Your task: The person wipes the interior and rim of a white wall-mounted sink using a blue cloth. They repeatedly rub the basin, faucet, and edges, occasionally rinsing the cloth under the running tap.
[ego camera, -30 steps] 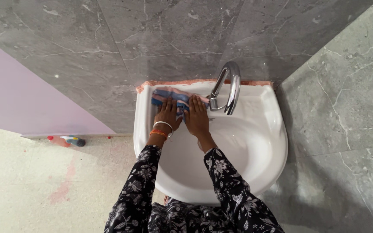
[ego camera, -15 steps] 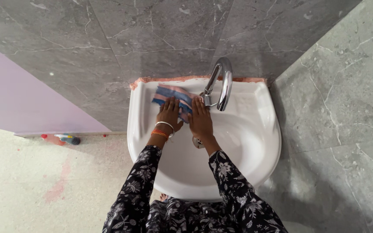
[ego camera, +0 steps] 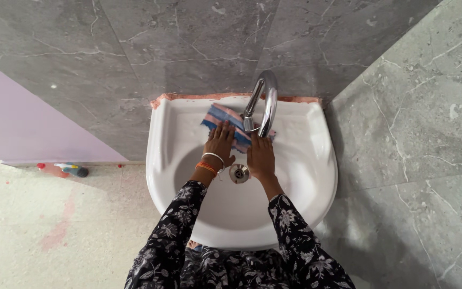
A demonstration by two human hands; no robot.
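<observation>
A white wall-hung sink (ego camera: 306,176) sits against a grey marble wall. A striped blue, pink and white cloth (ego camera: 225,118) lies on the sink's back ledge, beside the base of a curved chrome tap (ego camera: 266,101). My left hand (ego camera: 220,144), with bangles on the wrist, presses flat on the cloth. My right hand (ego camera: 260,155) rests on the cloth's right part, just under the tap spout. The drain (ego camera: 238,173) shows between my wrists. Both arms wear black floral sleeves.
Grey marble walls stand behind and to the right of the sink. A lilac wall panel (ego camera: 22,123) is at the left. On the pale speckled floor a small tube-like object (ego camera: 73,170) lies by the wall, near pink stains.
Both hands and the cloth have shifted to the right along the back ledge, toward the tap. The camera view has also drifted, so the sink sits more centred.
</observation>
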